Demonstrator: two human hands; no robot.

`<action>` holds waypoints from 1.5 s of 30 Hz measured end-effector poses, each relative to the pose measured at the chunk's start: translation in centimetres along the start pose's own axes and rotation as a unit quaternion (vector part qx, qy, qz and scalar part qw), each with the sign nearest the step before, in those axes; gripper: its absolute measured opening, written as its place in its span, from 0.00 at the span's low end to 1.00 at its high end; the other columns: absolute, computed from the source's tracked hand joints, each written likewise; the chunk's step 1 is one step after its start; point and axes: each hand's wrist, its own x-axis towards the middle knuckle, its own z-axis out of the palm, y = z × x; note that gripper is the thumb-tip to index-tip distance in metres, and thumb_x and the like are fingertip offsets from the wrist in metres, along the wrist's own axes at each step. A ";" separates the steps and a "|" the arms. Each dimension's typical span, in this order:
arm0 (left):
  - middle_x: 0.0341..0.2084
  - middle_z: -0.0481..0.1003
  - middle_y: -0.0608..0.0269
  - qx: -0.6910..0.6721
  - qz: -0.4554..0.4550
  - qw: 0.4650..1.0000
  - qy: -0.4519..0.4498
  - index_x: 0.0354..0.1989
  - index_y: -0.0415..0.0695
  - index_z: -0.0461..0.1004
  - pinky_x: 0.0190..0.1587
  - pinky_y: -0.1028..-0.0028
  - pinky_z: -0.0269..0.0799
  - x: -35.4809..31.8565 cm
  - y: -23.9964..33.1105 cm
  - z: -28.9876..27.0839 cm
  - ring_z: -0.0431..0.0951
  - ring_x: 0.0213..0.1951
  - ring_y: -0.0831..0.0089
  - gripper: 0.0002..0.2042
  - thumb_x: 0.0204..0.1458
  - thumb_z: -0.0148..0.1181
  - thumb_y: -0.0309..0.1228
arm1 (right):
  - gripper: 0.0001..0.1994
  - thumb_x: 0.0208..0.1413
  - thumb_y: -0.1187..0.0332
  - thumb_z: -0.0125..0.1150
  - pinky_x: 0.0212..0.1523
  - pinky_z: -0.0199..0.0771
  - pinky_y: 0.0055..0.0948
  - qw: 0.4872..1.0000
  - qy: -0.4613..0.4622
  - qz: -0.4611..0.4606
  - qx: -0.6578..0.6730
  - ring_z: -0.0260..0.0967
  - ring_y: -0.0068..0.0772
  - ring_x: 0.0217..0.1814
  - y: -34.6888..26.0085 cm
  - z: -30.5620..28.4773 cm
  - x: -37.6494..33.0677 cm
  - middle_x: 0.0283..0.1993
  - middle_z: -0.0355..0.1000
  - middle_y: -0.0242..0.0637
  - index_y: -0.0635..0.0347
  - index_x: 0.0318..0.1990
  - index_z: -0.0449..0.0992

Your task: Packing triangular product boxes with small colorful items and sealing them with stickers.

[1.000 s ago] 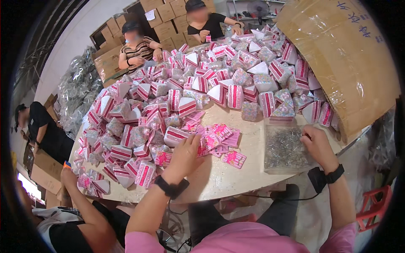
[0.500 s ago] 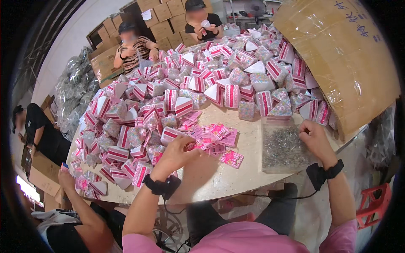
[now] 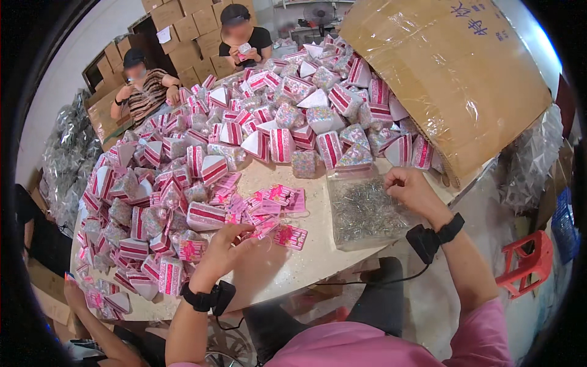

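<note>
My left hand is at the near edge of a loose pile of pink printed cards. Its thumb and fingers close on a pink card, while another striped card lies just beyond it. Over the far right part of a clear plastic box is my right hand, its fingers pinched together. Many thin metal pins fill the box; whether one is between those fingertips is too small to make out. Black bands with small devices circle both wrists.
Wrapped toy cake slices in pink and white heap across the table's left and far side. A large cardboard box leans in at the right. Co-workers sit across and at the left. A red stool stands at right.
The view has swung to the right, so the table appears further left. My left hand has drawn slightly towards me with a card at its fingertips. My right hand stays pinched over the box.
</note>
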 end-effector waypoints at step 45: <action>0.35 0.72 0.59 -0.040 -0.006 0.999 -0.015 0.46 0.39 0.73 0.37 0.73 0.70 -1.0 -1.4 0.3 0.73 0.32 0.70 0.20 0.45 0.65 0.35 | 0.13 0.45 0.79 0.54 0.36 0.70 0.24 0.995 -0.065 -0.046 -0.067 0.69 0.25 0.35 0.9 1.5 0.3 0.33 0.71 0.34 0.67 0.42 0.73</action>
